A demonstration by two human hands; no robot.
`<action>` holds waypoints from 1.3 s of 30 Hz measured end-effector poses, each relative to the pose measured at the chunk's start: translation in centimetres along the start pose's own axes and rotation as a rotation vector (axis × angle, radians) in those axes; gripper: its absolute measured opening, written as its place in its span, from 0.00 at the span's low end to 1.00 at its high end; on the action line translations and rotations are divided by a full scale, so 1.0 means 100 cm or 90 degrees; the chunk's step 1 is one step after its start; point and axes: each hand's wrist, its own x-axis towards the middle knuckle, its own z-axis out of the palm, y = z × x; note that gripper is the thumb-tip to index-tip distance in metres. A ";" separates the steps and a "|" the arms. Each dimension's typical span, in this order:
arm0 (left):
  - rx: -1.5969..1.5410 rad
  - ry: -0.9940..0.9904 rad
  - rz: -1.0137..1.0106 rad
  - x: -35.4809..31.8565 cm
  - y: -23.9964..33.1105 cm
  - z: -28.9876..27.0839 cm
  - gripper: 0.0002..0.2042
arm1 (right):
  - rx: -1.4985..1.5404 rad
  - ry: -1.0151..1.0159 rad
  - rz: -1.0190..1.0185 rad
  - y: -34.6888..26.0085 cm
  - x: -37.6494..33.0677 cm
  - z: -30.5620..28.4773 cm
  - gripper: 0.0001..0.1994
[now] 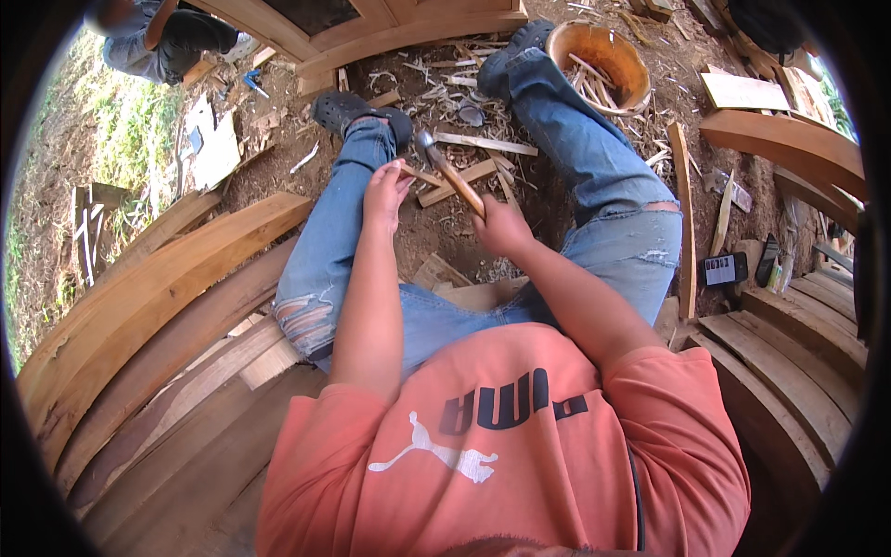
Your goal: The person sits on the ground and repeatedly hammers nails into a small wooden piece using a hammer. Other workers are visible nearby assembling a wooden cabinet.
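Observation:
My right hand (pixel 504 226) is wrapped round the wooden handle of a hammer (pixel 457 185). The hammer's metal head points away from me, up and to the left, between my lower legs. My left hand (pixel 383 196) is raised beside it, fingers pinched on the end of a thin, light brown wooden strip (pixel 423 176). That strip reaches toward the hammer handle; whether they touch I cannot tell. Beneath both hands, wood offcuts (pixel 457 183) and shavings lie on the brown soil.
An orange-brown bucket (pixel 599 67) with wood scraps stands beyond my right foot. A wooden panel frame (pixel 367 42) rises ahead. Curved timbers (pixel 167 278) lie at left, boards (pixel 789 367) at right, near a phone (pixel 724 269). Another person (pixel 167 46) sits far left.

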 end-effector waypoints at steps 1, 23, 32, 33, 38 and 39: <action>0.008 -0.013 0.011 0.000 0.000 -0.001 0.20 | 0.016 0.004 -0.001 -0.006 -0.004 -0.002 0.17; 0.158 0.032 0.149 -0.002 -0.010 0.020 0.11 | 0.063 0.033 0.027 0.018 0.010 0.002 0.19; 0.082 0.024 0.068 0.004 -0.008 0.018 0.15 | 0.044 0.009 0.002 0.017 0.003 0.002 0.20; 0.064 0.033 0.048 0.003 -0.005 0.019 0.15 | 0.047 0.002 0.001 0.012 -0.002 -0.002 0.20; 0.105 0.052 0.042 0.004 -0.002 0.008 0.16 | 0.052 -0.014 -0.013 -0.025 -0.028 -0.028 0.20; 0.122 0.056 0.052 0.006 -0.002 0.004 0.16 | 0.058 -0.025 -0.017 -0.032 -0.032 -0.031 0.21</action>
